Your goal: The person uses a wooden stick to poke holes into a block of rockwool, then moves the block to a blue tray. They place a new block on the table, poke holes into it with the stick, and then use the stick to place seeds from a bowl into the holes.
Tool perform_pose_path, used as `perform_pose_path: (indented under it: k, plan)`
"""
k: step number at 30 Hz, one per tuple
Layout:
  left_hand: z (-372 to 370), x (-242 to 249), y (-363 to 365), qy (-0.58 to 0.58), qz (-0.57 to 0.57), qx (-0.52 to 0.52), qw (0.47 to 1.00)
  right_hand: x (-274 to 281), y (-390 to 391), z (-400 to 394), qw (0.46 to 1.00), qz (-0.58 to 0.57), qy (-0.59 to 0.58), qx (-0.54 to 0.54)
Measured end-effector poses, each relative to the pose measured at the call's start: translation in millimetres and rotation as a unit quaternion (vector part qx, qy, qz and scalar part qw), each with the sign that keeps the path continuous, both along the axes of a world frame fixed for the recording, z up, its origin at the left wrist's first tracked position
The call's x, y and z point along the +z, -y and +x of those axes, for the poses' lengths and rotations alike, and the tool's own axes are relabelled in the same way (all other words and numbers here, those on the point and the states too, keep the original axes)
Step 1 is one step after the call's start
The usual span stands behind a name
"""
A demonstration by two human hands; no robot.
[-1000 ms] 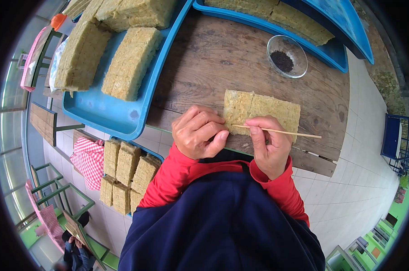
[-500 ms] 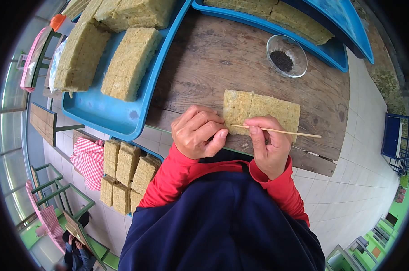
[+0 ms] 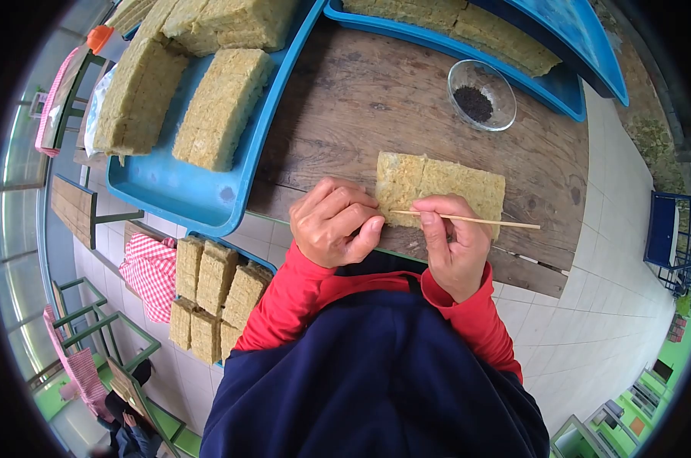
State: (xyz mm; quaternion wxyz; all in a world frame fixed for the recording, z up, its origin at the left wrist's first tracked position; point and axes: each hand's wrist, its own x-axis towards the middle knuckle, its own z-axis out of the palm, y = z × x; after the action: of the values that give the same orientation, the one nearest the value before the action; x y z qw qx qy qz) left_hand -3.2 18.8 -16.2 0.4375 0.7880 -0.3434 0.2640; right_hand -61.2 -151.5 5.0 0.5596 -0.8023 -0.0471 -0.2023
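Note:
A flat yellowish fibrous slab [image 3: 437, 183] lies on the wooden table [image 3: 376, 107] near its front edge. My right hand [image 3: 456, 244] pinches a thin wooden stick [image 3: 506, 223] that lies across the slab's near edge, its tip pointing left. My left hand [image 3: 334, 223] rests curled on the table edge, its fingers closed and touching the slab's left corner, close to the stick's tip. Red sleeves cover both wrists.
A glass bowl [image 3: 483, 95] with dark grains stands behind the slab. A blue tray [image 3: 185, 183] at the left holds several fibrous blocks [image 3: 219, 107]; another blue tray [image 3: 567, 91] sits at the back right. More blocks [image 3: 212, 294] lie in a lower tray by a checked cloth [image 3: 151, 271].

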Motion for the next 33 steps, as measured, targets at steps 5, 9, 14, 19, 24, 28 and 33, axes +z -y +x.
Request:
perform_pose_path:
  k: [5, 9, 14, 19, 24, 28, 33]
  plan:
    - [-2.4, -0.1, -2.2, -0.012, 0.008, -0.004, 1.000, -0.4, 0.1, 0.3, 1.000, -0.005, 0.000, -0.001]
    - [-3.2, 0.7, -2.4, -0.025, 0.017, -0.009, 1.000, -0.1, -0.6, 0.1, 1.000, 0.007, -0.001, -0.002]
    - [-2.4, 0.1, -1.9, -0.012, 0.007, -0.011, 1.000, 1.1, 0.7, 0.2, 1.000, -0.010, 0.003, 0.000]
    - [-2.1, 1.2, -4.5, -0.023, 0.009, -0.037, 0.999, 1.9, 0.6, -0.7, 1.000, -0.010, 0.000, 0.000]
    - [0.3, 0.6, -3.7, -0.012, -0.005, -0.042, 0.999, 2.1, 1.4, -0.4, 1.000, -0.012, 0.001, 0.002]
    - [-0.1, 2.2, -5.9, -0.025, -0.001, -0.051, 0.998, 6.7, 1.9, -3.9, 0.999, 0.005, -0.042, 0.003]
    - [-2.3, 3.0, -6.4, -0.036, 0.005, -0.054, 0.998, 6.8, 1.8, -4.6, 0.998, 0.005, -0.060, 0.001]
